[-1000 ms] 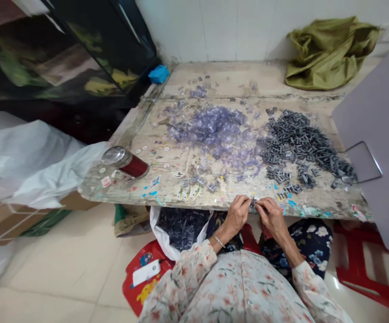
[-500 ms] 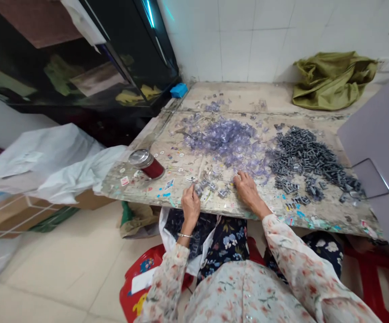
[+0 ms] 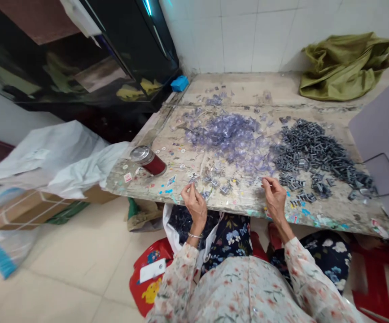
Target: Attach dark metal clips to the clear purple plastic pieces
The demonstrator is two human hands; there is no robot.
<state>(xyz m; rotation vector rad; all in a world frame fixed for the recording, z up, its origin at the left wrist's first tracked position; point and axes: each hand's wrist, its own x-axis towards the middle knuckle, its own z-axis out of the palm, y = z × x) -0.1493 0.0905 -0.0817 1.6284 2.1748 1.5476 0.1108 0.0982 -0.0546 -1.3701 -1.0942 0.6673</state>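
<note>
My left hand (image 3: 194, 202) is over the table's front edge, its fingers pinched together at a small piece too tiny to make out. Several small clear and grey assembled pieces (image 3: 226, 188) lie just to its right. My right hand (image 3: 274, 194) is closed in a pinch to the right, near the front edge, and what it grips is too small to name. Behind the hands spreads a pile of clear purplish plastic pieces (image 3: 231, 132). A heap of dark grey plastic parts (image 3: 315, 148) lies beyond and to the right of my right hand.
A red jar with a metal lid (image 3: 149, 160) stands on the table (image 3: 248, 202) at the left. A blue box (image 3: 180, 83) and an olive cloth (image 3: 345, 67) are at the back. An open bag of dark parts (image 3: 184, 224) hangs below the front edge.
My right hand has moved right, away from the purplish pile's edge, and its fingers are now pinched. My left hand has moved slightly away from the small pieces. The view has shifted a little.
</note>
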